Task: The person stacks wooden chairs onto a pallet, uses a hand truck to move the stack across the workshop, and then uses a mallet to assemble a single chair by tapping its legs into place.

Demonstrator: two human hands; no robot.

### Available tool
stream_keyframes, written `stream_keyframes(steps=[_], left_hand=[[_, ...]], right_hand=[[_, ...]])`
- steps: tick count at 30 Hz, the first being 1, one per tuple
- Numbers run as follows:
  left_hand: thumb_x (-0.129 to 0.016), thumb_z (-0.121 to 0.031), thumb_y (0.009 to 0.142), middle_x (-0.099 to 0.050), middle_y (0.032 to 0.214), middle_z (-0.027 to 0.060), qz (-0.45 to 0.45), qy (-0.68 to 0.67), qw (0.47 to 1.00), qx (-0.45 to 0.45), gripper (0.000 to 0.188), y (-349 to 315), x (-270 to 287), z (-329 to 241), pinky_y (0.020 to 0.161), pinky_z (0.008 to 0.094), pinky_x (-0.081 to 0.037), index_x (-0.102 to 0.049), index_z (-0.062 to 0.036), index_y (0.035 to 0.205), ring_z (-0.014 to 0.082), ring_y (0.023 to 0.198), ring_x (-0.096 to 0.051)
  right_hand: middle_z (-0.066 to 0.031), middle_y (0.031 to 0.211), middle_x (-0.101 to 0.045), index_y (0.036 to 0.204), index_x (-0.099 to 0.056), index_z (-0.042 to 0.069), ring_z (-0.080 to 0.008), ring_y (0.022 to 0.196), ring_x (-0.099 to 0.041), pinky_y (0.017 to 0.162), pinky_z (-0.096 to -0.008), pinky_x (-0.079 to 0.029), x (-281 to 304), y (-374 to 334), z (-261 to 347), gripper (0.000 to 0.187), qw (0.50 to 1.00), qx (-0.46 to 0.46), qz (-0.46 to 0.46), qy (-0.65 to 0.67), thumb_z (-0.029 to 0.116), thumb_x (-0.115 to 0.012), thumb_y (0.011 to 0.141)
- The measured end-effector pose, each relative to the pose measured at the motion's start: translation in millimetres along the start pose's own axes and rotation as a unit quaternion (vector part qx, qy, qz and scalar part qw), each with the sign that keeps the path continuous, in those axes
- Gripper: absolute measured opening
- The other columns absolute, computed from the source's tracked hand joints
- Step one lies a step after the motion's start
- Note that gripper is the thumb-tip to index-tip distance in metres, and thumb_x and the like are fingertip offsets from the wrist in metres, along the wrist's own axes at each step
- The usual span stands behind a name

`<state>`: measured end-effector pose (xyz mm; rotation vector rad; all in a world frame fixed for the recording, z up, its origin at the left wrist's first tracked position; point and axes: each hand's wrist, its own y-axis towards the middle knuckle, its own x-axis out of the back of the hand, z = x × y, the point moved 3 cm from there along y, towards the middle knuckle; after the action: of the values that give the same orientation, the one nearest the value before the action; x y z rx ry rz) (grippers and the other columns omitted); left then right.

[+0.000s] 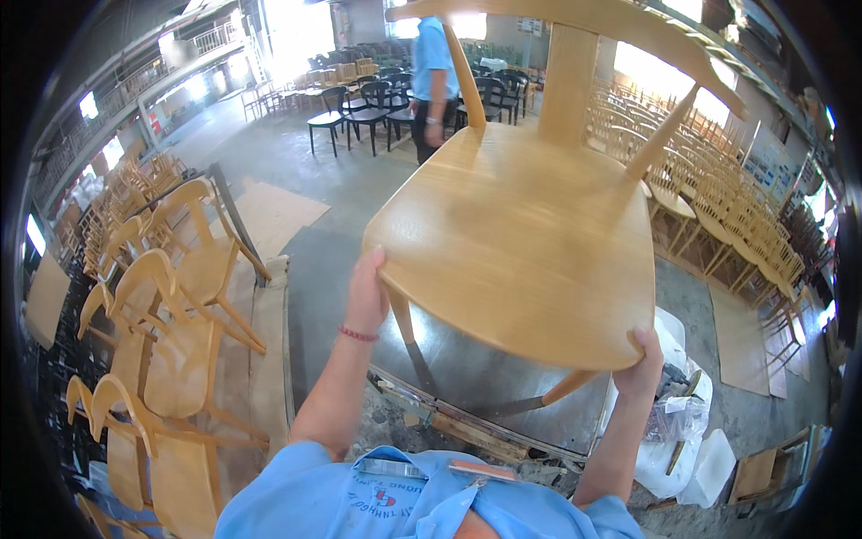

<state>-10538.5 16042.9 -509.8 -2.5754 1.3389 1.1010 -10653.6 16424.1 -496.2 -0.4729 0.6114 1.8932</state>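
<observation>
A light wooden chair faces me, with its broad seat toward my body and its backrest at the far side. My left hand is closed on the near left corner of the seat, fingers hidden underneath. At the near right corner, my right hand grips the seat edge with the thumb at the rim. Two front legs angle down over a dark, shiny surface; whether they touch it I cannot tell. The rear legs are hidden by the seat.
Several wooden chairs crowd together on my left. Plastic-wrapped bundles lie by my right arm. Beyond the chair, a person in a blue shirt stands near black chairs. Rows of wooden chairs fill the far right.
</observation>
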Motion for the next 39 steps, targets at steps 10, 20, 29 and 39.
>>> stream_keyframes(steps=[10,20,29,39], left_hand=[[-0.046,-0.025,0.094,-0.061,0.109,0.0083,0.021,0.108,0.994,0.007,0.036,105,-19,47,0.085,0.0309,-0.044,-0.058,0.0048,0.109,0.0157,0.099,-0.056],[-0.059,-0.028,0.083,-0.064,0.092,0.0084,0.049,0.101,0.990,0.082,0.037,170,-61,60,0.070,0.0289,-0.047,-0.063,0.0044,0.100,0.0150,0.081,-0.059],[-0.059,-0.027,0.085,-0.062,0.093,0.0080,0.031,0.132,0.987,0.085,0.036,159,-51,59,0.069,0.0300,-0.047,-0.061,0.0045,0.101,0.0152,0.083,-0.058],[-0.062,-0.022,0.082,-0.063,0.099,0.0079,0.042,0.121,0.990,0.057,0.036,138,-35,43,0.077,0.0266,-0.044,-0.062,0.0060,0.104,0.0142,0.089,-0.057]], right_hand=[[-0.0104,0.108,-0.060,0.111,-0.053,0.003,-0.0259,0.099,-0.060,0.089,-0.0397,-0.048,27,89,-6,0.036,0.985,-0.031,-0.166,0.030,0.017,-0.059,0.078],[-0.0117,0.114,-0.059,0.117,-0.053,0.002,-0.0275,0.108,-0.054,0.096,-0.0470,-0.040,19,151,19,0.038,0.984,-0.041,-0.167,-0.038,0.023,-0.057,0.085],[-0.0082,0.102,-0.061,0.110,-0.058,0.006,-0.0248,0.094,-0.058,0.084,-0.0473,-0.046,4,130,20,0.033,0.938,0.016,-0.305,-0.164,0.030,-0.058,0.087],[-0.0045,0.096,-0.062,0.108,-0.061,0.010,-0.0181,0.082,-0.057,0.073,-0.0366,-0.047,0,114,2,0.034,0.932,0.017,-0.306,-0.193,0.037,-0.058,0.087]])
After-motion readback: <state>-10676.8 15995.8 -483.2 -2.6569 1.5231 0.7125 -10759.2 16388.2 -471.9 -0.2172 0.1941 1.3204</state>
